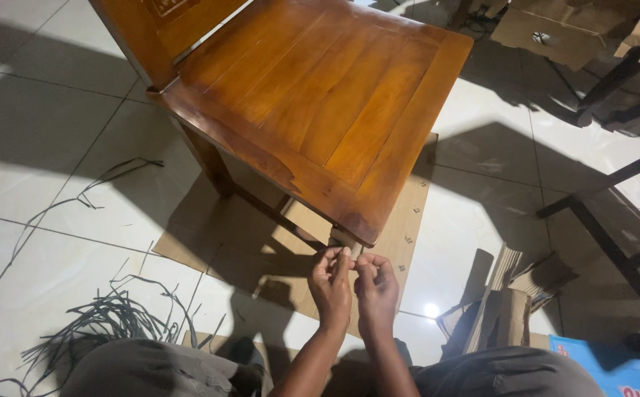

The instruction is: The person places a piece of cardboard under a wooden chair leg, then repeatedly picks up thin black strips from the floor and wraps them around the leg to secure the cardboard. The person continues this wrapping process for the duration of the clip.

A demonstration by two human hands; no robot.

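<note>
A wooden chair with a glossy orange-brown seat stands on a flat sheet of cardboard on the tiled floor. My left hand and my right hand meet just under the seat's near corner, by the front leg. Fingers of both hands pinch a small pale piece there; I cannot tell what it is. The leg itself is mostly hidden behind my hands.
A tangle of dark thin strips lies on the tiles at left. Folded cardboard pieces stand at right, next to a blue printed box. Dark furniture legs cross the right side. More cardboard lies at the back.
</note>
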